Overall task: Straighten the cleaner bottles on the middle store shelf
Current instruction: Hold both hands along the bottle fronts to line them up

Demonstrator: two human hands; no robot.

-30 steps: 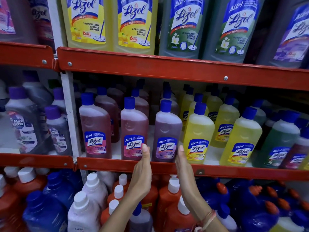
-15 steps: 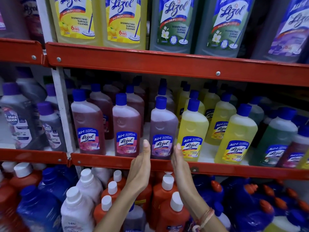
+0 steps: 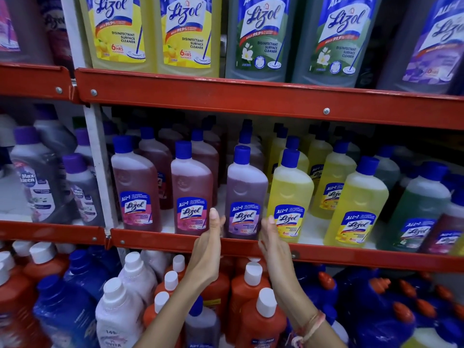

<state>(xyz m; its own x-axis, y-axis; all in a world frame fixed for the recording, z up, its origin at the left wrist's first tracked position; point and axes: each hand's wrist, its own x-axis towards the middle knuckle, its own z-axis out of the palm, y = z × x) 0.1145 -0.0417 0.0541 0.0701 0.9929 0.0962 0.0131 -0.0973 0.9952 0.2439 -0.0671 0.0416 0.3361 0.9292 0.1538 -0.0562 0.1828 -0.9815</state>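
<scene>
Head view: purple Lizol bottle (image 3: 246, 194) standing upright at the front edge of the middle shelf (image 3: 351, 256), between a pink bottle (image 3: 192, 192) and a yellow bottle (image 3: 288, 199). We are flanking its base with left hand (image 3: 208, 247) and right hand (image 3: 275, 247), palms flat, grip released, contact unclear.

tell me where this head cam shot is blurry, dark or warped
Head view: the left hand shows motion smear at its fingers beside the purple bottle, while front labels read sharp; the back rows under the upper red shelf rail sink into shadow; wide-angle distortion bows that rail and tilts the green bottle at the right edge; the lower corners go soft.
</scene>
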